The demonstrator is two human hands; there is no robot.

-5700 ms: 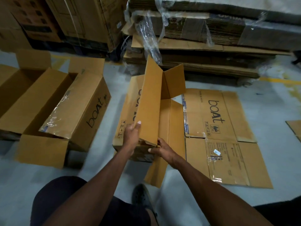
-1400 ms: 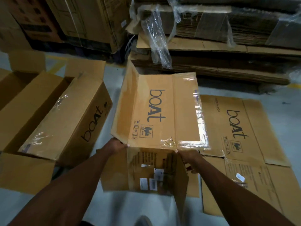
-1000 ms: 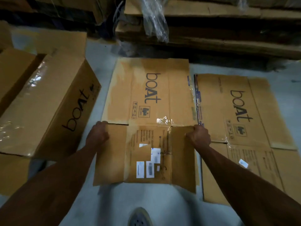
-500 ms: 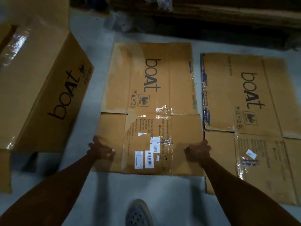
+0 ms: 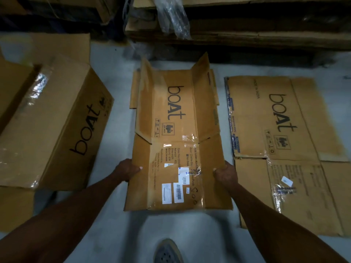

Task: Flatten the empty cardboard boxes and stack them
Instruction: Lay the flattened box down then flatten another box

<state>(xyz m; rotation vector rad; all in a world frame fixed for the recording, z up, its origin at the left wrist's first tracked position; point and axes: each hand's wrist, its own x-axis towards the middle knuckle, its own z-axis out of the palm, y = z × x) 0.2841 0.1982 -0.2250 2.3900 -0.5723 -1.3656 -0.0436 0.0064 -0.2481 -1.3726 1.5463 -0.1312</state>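
Down at floor level now: a pale grey concrete floor (image 5: 114, 130) in a dim storeroom, with a low stack of flat cardboard sheets (image 5: 247, 33) along the far side and a strip of crumpled clear plastic (image 5: 172, 18) hanging over it. On the left lies an unflattened box (image 5: 57, 126), on its side, "boat" printed along it. On the right, a flattened box (image 5: 284, 149) lies flat on the floor. Between them is the collapsed box (image 5: 176, 139), labels and tape on its near panel.

Half a second ago that middle box lay pressed flat on the floor; now its near end is lifted and its long side flaps stand up like low walls. The camera has also pulled back and up a touch.

The left hand (image 5: 126, 170) grips the near panel's left edge, thumb on top, fingers tucked beneath. The right hand (image 5: 226, 173) grasps the right edge the same way. Both forearms reach straight forward, and a grey shoe (image 5: 168, 252) shows at the bottom centre.
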